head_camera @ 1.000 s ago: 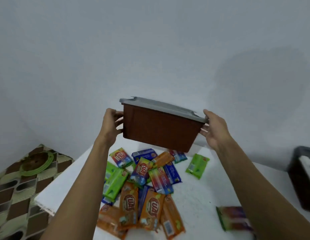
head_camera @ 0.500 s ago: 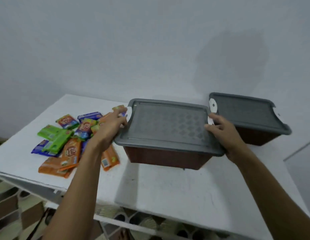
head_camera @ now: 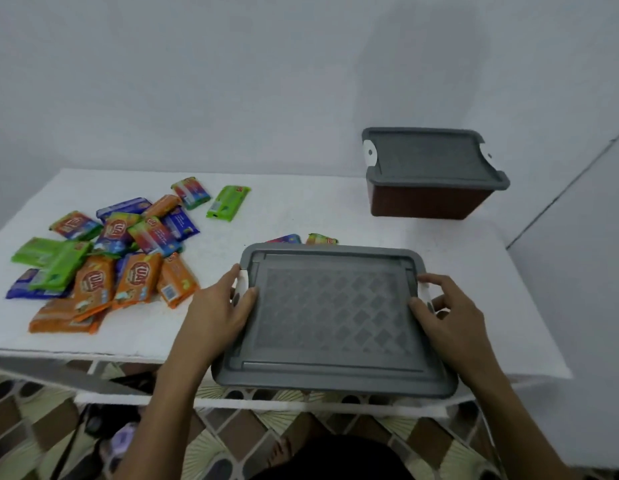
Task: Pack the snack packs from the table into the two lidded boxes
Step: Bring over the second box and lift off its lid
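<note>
A brown box with a grey patterned lid [head_camera: 332, 313] sits at the table's near edge, lid on. My left hand [head_camera: 220, 308] grips its left white latch, thumb on the lid. My right hand [head_camera: 446, 306] grips the right white latch the same way. A second lidded brown box [head_camera: 429, 171] stands at the back right, untouched. Several snack packs [head_camera: 107, 258] in orange, green, blue and red lie heaped on the left of the table. A green pack [head_camera: 228, 202] lies apart behind them. Two more packs [head_camera: 303, 239] peek out just behind the near box.
The white table [head_camera: 301, 209] ends close to me, and the near box overhangs its front edge. A grey wall rises behind. Patterned floor tiles [head_camera: 34, 420] and dark footwear show below the table.
The box I held up in the air has come down onto the table near its front edge. My hands have shifted from its sides onto the two end latches.
</note>
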The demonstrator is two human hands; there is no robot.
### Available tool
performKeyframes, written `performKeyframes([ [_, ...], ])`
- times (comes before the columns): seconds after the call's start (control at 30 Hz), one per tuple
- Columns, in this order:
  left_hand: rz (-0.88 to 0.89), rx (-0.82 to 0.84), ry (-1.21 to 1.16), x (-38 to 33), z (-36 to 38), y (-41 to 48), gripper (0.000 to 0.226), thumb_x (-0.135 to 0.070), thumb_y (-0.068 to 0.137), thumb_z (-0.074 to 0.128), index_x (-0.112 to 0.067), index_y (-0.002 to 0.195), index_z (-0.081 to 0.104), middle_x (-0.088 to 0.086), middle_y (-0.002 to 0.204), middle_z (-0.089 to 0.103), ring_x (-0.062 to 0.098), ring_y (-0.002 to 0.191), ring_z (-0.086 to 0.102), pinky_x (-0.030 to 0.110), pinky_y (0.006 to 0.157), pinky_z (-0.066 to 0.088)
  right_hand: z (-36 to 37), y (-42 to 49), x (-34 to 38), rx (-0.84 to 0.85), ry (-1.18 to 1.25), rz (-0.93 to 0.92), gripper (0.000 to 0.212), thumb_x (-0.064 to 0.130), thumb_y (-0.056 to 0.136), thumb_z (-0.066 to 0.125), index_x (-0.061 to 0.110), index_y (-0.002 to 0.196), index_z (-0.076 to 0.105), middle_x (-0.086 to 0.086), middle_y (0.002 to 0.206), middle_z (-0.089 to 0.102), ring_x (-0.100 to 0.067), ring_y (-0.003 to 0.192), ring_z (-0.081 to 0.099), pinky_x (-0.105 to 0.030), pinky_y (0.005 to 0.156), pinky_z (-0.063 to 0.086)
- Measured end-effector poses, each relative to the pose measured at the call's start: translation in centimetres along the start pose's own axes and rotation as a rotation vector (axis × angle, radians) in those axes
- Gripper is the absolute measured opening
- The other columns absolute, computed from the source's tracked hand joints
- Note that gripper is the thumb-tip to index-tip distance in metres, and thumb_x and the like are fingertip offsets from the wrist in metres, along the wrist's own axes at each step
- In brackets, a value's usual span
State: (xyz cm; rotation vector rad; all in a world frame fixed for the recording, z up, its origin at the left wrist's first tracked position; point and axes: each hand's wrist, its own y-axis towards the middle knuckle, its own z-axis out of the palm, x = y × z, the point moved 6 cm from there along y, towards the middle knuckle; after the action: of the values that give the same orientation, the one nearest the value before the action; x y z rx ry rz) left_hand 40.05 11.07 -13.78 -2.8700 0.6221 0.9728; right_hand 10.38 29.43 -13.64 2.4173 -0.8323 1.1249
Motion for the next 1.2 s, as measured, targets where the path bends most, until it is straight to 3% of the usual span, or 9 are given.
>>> performKeyframes([
  [0.23, 0.087, -0.082, 0.056, -0.5, 0.2, 2.1, 0.053, -0.033, 0.099, 0.048, -0.009, 0.145, 0.039, 0.021, 0.091, 0.07, 0.038, 0.086, 0.065, 0.037, 0.07, 0.047, 1.3, 1.6, 1.0, -0.109, -0.029, -0.049, 0.034, 0.022, 0.093, 0.061, 0.022, 0.127, 0.059, 0.004, 0.078, 0.06, -0.005, 0.062, 0.057, -0.005, 0.051, 0.04],
  [0.47, 0.03, -0.015, 0.113, -0.2, 0.9, 6.5, 0.044, -0.032, 0.102, 0.038, -0.008, 0.139, 0.045, 0.024, 0.104, 0.069, 0.043, 0.1, 0.061, 0.042, 0.078, 0.044, 2.3, 5.6, 1.5, -0.106, -0.074, -0.096, 0.035, 0.026, 0.095, 0.058, 0.02, 0.13, 0.059, -0.002, 0.096, 0.068, -0.006, 0.071, 0.059, -0.007, 0.062, 0.036],
  [0.6, -0.056, 0.009, -0.133, 2.3, 1.1, 7.2, 0.043, -0.037, 0.103, 0.037, -0.013, 0.132, 0.058, 0.013, 0.126, 0.065, 0.032, 0.115, 0.058, 0.044, 0.096, 0.044, 2.1, 7.1, 0.4, -0.044, 0.079, -0.003, 0.031, 0.024, 0.1, 0.047, 0.023, 0.13, 0.055, 0.002, 0.098, 0.066, -0.01, 0.078, 0.064, -0.024, 0.068, 0.054],
  [0.7, -0.154, 0.038, -0.471, 4.2, 2.3, 6.3, 0.035, -0.032, 0.103, 0.039, -0.015, 0.094, 0.069, 0.005, 0.089, 0.069, 0.019, 0.083, 0.061, 0.036, 0.074, 0.045, 2.0, 6.9, -1.9, 0.057, 0.295, 0.155, 0.03, 0.024, 0.103, 0.042, 0.028, 0.129, 0.055, -0.002, 0.109, 0.066, -0.012, 0.086, 0.066, -0.027, 0.058, 0.054],
  [0.77, -0.202, 0.036, -0.578, 4.6, 2.7, 5.9, 0.031, -0.029, 0.103, 0.041, -0.016, 0.094, 0.068, 0.002, 0.087, 0.067, 0.015, 0.081, 0.058, 0.031, 0.07, 0.044, 2.3, 6.5, -2.7, 0.105, 0.374, 0.193, 0.029, 0.026, 0.103, 0.044, 0.032, 0.128, 0.056, 0.004, 0.105, 0.067, -0.01, 0.087, 0.066, -0.022, 0.051, 0.053],
  [0.9, -0.196, -0.085, -0.471, 4.8, 1.5, 6.4, 0.025, -0.03, 0.098, 0.053, -0.019, 0.118, 0.062, 0.004, 0.104, 0.065, 0.02, 0.089, 0.062, 0.028, 0.068, 0.049, 1.4, 6.7, -2.4, -0.073, 0.128, 0.072, 0.025, 0.025, 0.1, 0.05, 0.026, 0.121, 0.063, 0.002, 0.106, 0.067, -0.009, 0.087, 0.062, -0.028, 0.069, 0.054],
  [1.0, -0.096, -0.222, -0.261, 3.7, -0.7, 6.2, 0.025, -0.032, 0.097, 0.054, -0.016, 0.108, 0.069, 0.004, 0.1, 0.067, 0.011, 0.08, 0.059, 0.022, 0.062, 0.043, 0.8, 6.5, -1.1, -0.152, -0.04, -0.035, 0.025, 0.03, 0.097, 0.053, 0.016, 0.109, 0.069, -0.005, 0.097, 0.07, -0.016, 0.077, 0.061, -0.026, 0.069, 0.048],
  [1.1, -0.019, -0.103, -0.03, 2.2, -1.0, 6.1, 0.029, -0.039, 0.096, 0.054, -0.018, 0.102, 0.073, -0.004, 0.087, 0.066, 0.007, 0.072, 0.058, 0.026, 0.062, 0.042, 1.4, 6.3, -0.1, -0.054, -0.16, -0.056, 0.026, 0.033, 0.094, 0.059, 0.015, 0.109, 0.07, 0.001, 0.08, 0.066, -0.01, 0.067, 0.058, -0.022, 0.063, 0.045],
  [1.2, -0.022, -0.01, 0.049, 1.5, -1.0, 6.1, 0.032, -0.039, 0.094, 0.056, -0.017, 0.109, 0.072, -0.001, 0.093, 0.07, 0.008, 0.073, 0.06, 0.026, 0.068, 0.047, 1.4, 6.3, 0.6, -0.054, -0.227, -0.051, 0.029, 0.031, 0.093, 0.061, 0.012, 0.113, 0.069, 0.003, 0.075, 0.062, -0.007, 0.063, 0.055, -0.021, 0.064, 0.043],
])
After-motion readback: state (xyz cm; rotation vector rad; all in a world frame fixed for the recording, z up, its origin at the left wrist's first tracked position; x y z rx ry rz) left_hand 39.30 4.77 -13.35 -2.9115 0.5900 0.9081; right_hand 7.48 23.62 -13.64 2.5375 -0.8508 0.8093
